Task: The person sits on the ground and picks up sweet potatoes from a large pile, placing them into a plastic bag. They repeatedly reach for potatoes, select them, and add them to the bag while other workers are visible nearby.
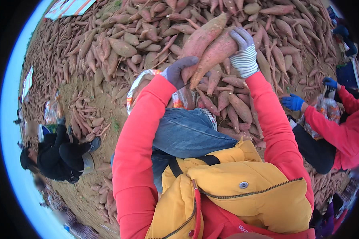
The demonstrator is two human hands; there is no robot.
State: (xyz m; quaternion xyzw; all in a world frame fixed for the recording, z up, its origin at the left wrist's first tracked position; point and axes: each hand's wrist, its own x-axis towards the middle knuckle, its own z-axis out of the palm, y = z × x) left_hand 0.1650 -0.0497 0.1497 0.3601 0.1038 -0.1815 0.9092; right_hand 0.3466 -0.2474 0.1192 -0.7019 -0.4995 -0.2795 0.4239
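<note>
My left hand [179, 71], in a grey-purple knit glove, grips the lower end of a large reddish sweet potato [205, 35], its thumb across the skin. A second large sweet potato [217, 52] lies alongside, touching it. My right hand [243, 49], in a glove with a white-striped cuff, holds that one by its thick upper end. Left fingertips show behind its narrow tip, so my left hand seems to support both. Below my hands, a plastic bag with an orange-striped rim [134, 89] stands by my jeans-covered leg [191, 131], sweet potatoes inside it.
A broad heap of sweet potatoes [122, 47] spreads ahead, with more beside my leg. At right, a person in blue gloves [293, 102] sits by plastic bags [329, 110]. Another person in dark clothes [59, 155] sits at left near a small pile [88, 119] on bare soil.
</note>
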